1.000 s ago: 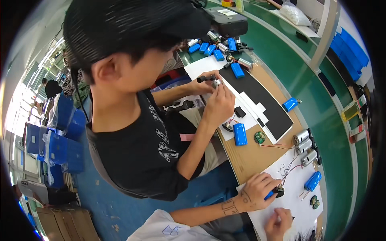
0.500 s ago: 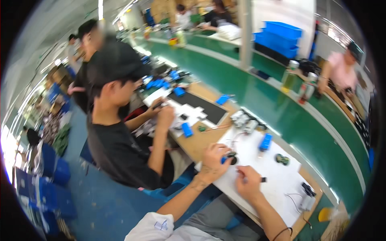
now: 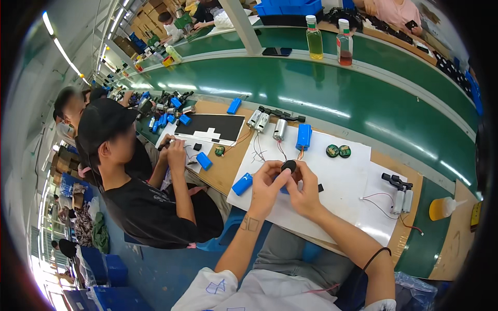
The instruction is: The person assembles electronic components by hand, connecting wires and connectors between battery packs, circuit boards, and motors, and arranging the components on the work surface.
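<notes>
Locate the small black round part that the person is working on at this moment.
In the head view, the small black round part sits near the centre, pinched between the left hand and right hand above the white paper sheet.

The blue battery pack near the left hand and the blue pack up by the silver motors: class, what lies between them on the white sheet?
In the head view, between lower blue pack and upper blue pack: both hands holding a small black round part, plus thin wires.

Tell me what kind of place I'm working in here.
Probably an electronics assembly line in a factory: a long green conveyor belt runs past the workbench, where blue battery packs and small wired motors lie, and co-workers sit alongside.
</notes>
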The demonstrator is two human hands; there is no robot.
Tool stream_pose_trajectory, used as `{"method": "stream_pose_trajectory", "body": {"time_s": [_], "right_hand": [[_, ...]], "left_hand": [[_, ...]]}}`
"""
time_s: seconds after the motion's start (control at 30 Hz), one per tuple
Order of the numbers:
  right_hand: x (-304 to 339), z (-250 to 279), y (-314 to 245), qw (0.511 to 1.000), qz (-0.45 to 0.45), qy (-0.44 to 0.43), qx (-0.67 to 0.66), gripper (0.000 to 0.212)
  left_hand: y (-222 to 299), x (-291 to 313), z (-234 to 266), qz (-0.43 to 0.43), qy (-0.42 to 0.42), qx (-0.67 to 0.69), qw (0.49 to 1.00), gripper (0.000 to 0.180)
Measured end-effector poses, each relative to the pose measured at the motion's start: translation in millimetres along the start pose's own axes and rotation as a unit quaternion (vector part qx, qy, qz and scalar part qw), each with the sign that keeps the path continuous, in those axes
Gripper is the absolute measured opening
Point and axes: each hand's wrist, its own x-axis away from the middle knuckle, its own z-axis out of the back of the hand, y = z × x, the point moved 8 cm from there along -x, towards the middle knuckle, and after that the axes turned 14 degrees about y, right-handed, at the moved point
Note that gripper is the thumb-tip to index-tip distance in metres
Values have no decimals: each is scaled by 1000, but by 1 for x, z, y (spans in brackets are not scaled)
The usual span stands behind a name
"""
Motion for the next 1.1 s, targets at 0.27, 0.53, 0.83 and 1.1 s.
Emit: {"method": "stream_pose_trajectory", "body": {"time_s": [0.27, 0.53, 0.83, 1.1], "right_hand": [[-22, 12, -30, 995, 6, 34, 88, 18], [-44, 1, -28, 975, -23, -191, 115, 21], [-29, 1, -7, 968, 54, -189, 154, 23], [-28, 1, 7, 977, 16, -179, 116, 24]], "left_hand": [[-17, 1, 6, 80, 38, 33, 996, 33], [-43, 4, 17, 195, -58, 99, 974, 36], [3, -3, 18, -58, -59, -218, 973, 48], [-23, -13, 37, 44, -71, -71, 994, 53]]}}
